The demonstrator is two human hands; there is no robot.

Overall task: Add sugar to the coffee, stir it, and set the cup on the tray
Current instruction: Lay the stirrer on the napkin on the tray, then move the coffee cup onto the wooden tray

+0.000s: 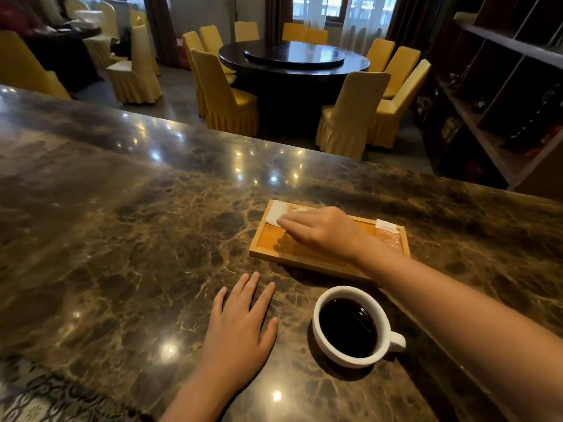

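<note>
A white cup [387, 315] full of black coffee stands on the marble counter, its handle pointing right. Behind it lies a wooden tray [268, 242]. A white sachet [277, 213] rests on the tray's far left corner, and a pink sachet [390, 236] lies at the tray's right end. My right hand [320, 229] reaches over the tray, fingertips touching the white sachet; whether it grips it I cannot tell. My left hand [240, 324] lies flat on the counter left of the cup, fingers spread, holding nothing.
The dark marble counter [122, 223] stretches far to the left and ends at an edge behind the tray. Beyond it are a round dark dining table [292, 60] with yellow-covered chairs, and wooden shelving [502, 86] on the right.
</note>
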